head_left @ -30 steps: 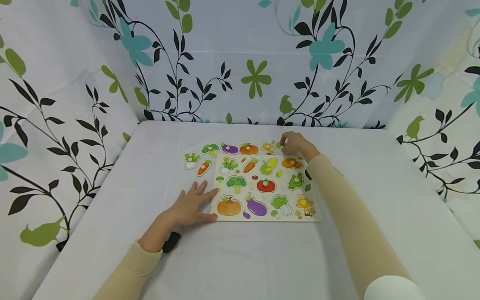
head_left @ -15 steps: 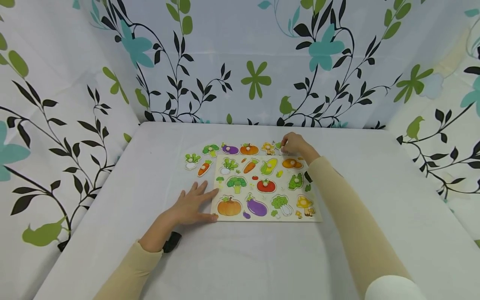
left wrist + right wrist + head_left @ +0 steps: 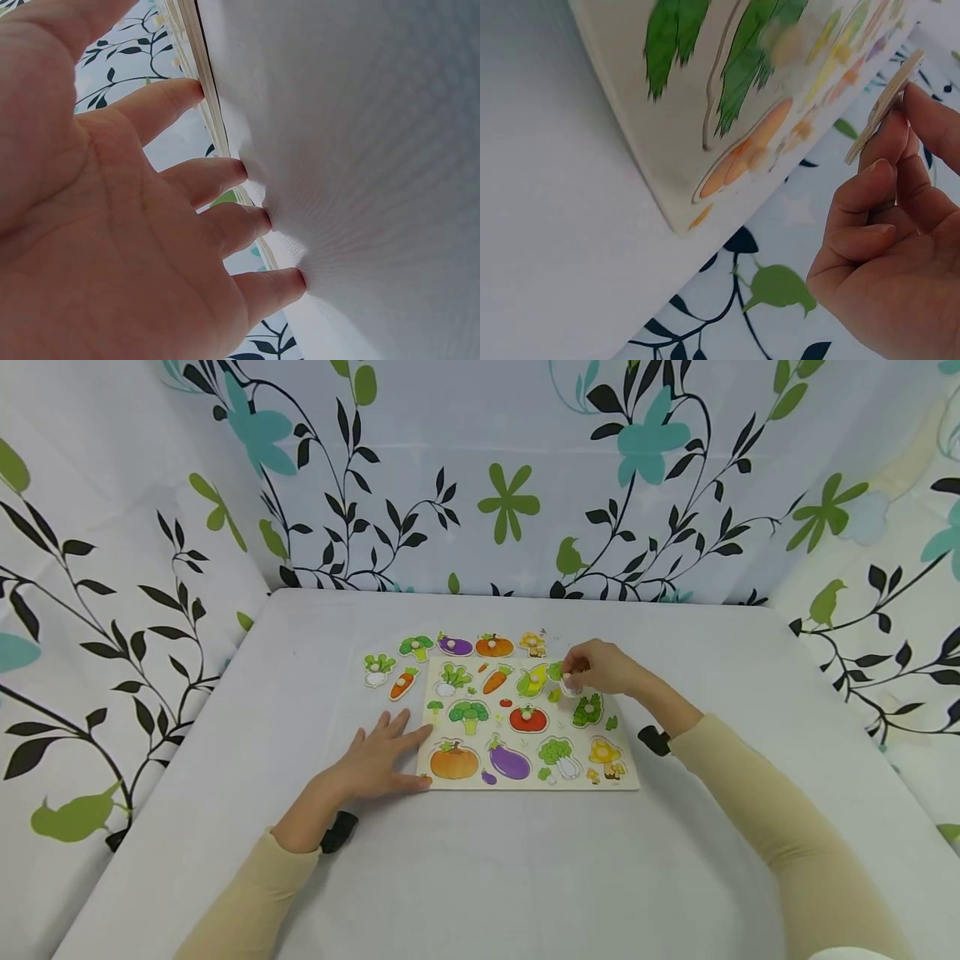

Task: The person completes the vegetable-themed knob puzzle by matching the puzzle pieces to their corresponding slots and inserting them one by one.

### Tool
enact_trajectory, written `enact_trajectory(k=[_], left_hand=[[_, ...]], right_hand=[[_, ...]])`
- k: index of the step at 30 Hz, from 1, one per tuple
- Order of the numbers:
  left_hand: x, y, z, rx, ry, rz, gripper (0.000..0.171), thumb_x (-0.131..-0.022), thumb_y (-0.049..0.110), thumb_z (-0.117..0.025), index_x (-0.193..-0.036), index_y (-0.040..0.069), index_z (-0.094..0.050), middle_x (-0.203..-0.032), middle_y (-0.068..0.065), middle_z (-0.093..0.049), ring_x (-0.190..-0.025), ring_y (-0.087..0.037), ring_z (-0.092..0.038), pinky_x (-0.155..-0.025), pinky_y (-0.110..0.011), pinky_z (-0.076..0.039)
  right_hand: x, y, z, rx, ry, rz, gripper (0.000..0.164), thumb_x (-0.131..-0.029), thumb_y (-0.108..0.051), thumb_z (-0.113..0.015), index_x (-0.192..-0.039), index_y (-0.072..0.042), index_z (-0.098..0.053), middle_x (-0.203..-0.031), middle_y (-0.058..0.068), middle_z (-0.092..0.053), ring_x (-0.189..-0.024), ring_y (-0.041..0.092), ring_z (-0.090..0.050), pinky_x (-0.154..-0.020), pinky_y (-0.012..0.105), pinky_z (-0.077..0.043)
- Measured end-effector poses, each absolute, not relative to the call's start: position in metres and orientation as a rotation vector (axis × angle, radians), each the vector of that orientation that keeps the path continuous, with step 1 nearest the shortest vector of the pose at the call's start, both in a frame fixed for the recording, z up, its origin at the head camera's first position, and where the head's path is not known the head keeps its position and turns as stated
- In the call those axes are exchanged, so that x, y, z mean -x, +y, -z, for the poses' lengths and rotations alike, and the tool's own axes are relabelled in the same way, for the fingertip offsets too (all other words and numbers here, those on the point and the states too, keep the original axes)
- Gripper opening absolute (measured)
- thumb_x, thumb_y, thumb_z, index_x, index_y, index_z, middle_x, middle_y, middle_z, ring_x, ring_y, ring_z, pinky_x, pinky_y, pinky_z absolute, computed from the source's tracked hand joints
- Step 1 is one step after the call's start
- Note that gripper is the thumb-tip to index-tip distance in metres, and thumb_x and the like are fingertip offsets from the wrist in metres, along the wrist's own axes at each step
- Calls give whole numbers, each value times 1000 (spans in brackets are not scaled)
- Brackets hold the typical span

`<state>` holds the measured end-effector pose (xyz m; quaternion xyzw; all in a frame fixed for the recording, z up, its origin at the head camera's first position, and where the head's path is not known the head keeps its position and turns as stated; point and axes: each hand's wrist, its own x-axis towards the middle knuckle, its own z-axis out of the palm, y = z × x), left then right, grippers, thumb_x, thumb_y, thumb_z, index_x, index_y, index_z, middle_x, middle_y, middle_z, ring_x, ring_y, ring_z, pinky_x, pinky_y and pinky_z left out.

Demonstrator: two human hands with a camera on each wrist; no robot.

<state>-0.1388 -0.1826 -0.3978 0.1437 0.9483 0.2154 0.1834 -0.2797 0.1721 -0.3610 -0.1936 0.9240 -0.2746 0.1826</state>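
Observation:
My right hand [image 3: 607,668] pinches a bok choy puzzle piece [image 3: 555,671], green-leaved and white-stemmed, above the upper right of the vegetable puzzle board [image 3: 480,783]. The fingers cover part of the piece. In the right wrist view, the thin wooden edge of that piece [image 3: 881,112] shows between thumb and fingers, apart from the board. My left hand [image 3: 375,760] lies with spread fingers at the board's left edge; the left wrist view shows its fingertips on the white cloth and against the board's side. A matching bok choy picture [image 3: 560,758] is at the board's lower middle.
Behind the board lie broccoli [image 3: 417,647], eggplant [image 3: 454,645], pumpkin [image 3: 494,646] and mushroom [image 3: 533,644] pieces. Radish [image 3: 379,669] and carrot [image 3: 402,683] pieces lie to its left. A knobbed tomato piece [image 3: 528,719] sits in the board. Patterned curtains surround the table.
My right hand has lifted the bok choy piece from beside the mushroom piece and brought it toward me over the board. The left hand stays by the board; the head view has tilted slightly.

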Motion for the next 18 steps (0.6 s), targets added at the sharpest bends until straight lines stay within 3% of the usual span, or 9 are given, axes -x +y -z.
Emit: enact_trajectory(k=[8, 18], left_hand=[[140, -183, 397, -405, 2666, -620, 83, -84, 45, -73, -152, 15, -36, -162, -24, -11, -148, -51, 0, -111, -74, -1], [140, -182, 396, -397, 2667, -608, 84, -84, 45, -74, -152, 16, -36, -162, -24, -11, -148, -50, 0, -112, -73, -1]], right_hand=[[227, 168, 363, 687, 2513, 698, 6, -89, -9, -69, -94, -7, -66, -80, 3, -58, -77, 17, -52, -69, 25, -44], [202, 163, 379, 808, 2454, 611, 7, -86, -8, -72, -87, -10, -65, -72, -3, -56, -69, 12, -49, -64, 22, -41]])
